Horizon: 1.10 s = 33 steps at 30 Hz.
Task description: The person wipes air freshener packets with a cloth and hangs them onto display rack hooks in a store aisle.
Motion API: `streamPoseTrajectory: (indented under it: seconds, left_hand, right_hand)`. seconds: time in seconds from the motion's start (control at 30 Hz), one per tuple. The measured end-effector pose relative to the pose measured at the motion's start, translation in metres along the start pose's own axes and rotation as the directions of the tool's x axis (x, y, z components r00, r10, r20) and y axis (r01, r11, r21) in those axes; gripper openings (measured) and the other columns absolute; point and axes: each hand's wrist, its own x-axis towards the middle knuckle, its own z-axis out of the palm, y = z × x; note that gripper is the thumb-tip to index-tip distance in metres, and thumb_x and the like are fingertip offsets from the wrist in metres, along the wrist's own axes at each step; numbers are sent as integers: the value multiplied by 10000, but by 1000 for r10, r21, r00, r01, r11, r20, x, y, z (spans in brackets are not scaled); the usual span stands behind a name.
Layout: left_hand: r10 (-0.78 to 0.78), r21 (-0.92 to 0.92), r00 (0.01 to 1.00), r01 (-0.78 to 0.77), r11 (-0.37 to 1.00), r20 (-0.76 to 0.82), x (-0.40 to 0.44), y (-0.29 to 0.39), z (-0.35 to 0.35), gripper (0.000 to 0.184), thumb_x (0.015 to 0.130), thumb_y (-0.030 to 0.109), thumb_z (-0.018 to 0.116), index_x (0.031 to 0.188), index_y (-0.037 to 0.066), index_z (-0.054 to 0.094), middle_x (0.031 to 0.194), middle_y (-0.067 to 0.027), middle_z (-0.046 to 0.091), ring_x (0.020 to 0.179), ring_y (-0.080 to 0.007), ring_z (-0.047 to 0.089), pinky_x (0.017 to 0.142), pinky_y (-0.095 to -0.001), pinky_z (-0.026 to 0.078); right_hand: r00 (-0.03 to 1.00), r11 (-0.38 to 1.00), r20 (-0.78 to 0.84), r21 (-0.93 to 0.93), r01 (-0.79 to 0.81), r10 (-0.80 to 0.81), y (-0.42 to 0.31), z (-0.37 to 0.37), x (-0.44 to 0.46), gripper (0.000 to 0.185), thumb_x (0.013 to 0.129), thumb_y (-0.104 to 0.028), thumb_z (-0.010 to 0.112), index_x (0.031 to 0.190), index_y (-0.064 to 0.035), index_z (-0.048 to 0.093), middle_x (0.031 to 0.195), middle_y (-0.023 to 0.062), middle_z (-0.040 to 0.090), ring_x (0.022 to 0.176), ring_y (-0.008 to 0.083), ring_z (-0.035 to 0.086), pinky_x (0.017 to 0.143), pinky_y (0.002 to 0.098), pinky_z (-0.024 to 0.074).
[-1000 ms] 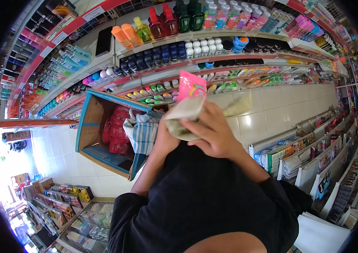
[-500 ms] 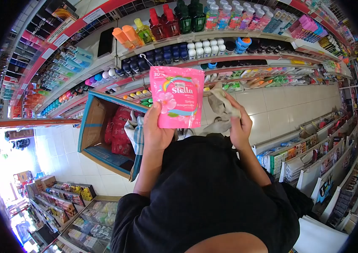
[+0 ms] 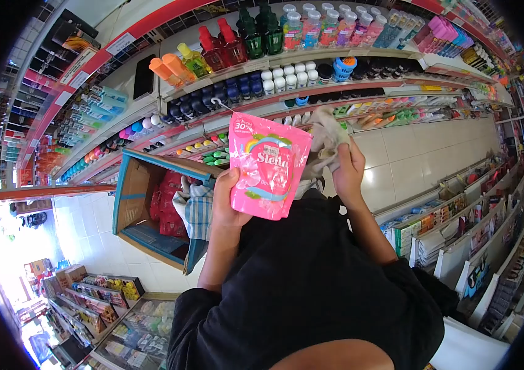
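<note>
A pink Stella pouch (image 3: pixel 268 165) is gripped along its lower left edge by my left hand (image 3: pixel 228 200), its printed front facing me. It tilts slightly, and a pale hook shows at its top left corner. My right hand (image 3: pixel 349 172) is closed on a greyish-beige cloth (image 3: pixel 328 139), just right of the pouch; I cannot tell whether the cloth touches it. Behind my left wrist, a blue-and-white checked cloth (image 3: pixel 196 213) hangs over the side of a cardboard box (image 3: pixel 132 206). Red packets (image 3: pixel 166 213) lie inside that box.
Shelves ahead carry bottles (image 3: pixel 231 46), white-capped roll-ons (image 3: pixel 290 77) and tubes. A black phone (image 3: pixel 144 77) lies on the upper left shelf. Low racks of boxed goods (image 3: pixel 453 216) stand at right. A glass display case (image 3: pixel 135 330) is at lower left, above tiled floor (image 3: pixel 397 148).
The pouch has come lower and a little right, and now leans with its top tipped right. My right hand and the beige cloth have moved up slightly, nearer the pouch's upper right edge.
</note>
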Motion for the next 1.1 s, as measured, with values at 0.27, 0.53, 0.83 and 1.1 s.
streamPoseTrajectory:
  seconds: [0.27, 0.53, 0.83, 1.1]
  left_hand:
    - [-104, -37, 995, 104, 994, 8, 19, -22, 11, 529, 904, 318, 488, 1281, -48, 424, 1197, -187, 574, 1064, -290, 589, 951, -419, 455]
    - [48, 245, 998, -39, 969, -29, 29, -22, 36, 364, 892, 210, 530, 1077, -101, 567, 1027, -171, 639, 939, -216, 639, 845, -329, 511]
    - [72, 427, 992, -112, 897, 107, 56, -39, 57, 505, 846, 103, 581, 1296, 1, 376, 1168, -127, 538, 1050, -160, 552, 908, -317, 448]
    - [36, 519, 975, 86, 850, -219, 72, -48, 52, 273, 962, 252, 517, 1047, 3, 589, 858, -54, 642, 695, -103, 627, 518, -244, 524]
  right_hand:
    - [469, 394, 683, -278, 876, -561, -22, 1, 0, 467, 790, 32, 543, 1249, -53, 559, 1311, 214, 498, 1310, 334, 398, 1075, 470, 286]
    - [971, 767, 215, 603, -220, 109, -7, -36, 32, 345, 964, -107, 435, 1294, -4, 445, 1271, 100, 534, 1172, 191, 522, 996, 351, 409]
    - [973, 988, 230, 152, -3, -32, -36, -29, 51, 446, 834, 27, 595, 1273, 7, 516, 1211, 84, 569, 1096, 120, 539, 902, 240, 435]
    - [919, 939, 377, -257, 226, -118, -63, -41, 62, 376, 813, 57, 558, 1184, 7, 591, 1128, 104, 625, 988, 125, 592, 856, 243, 455]
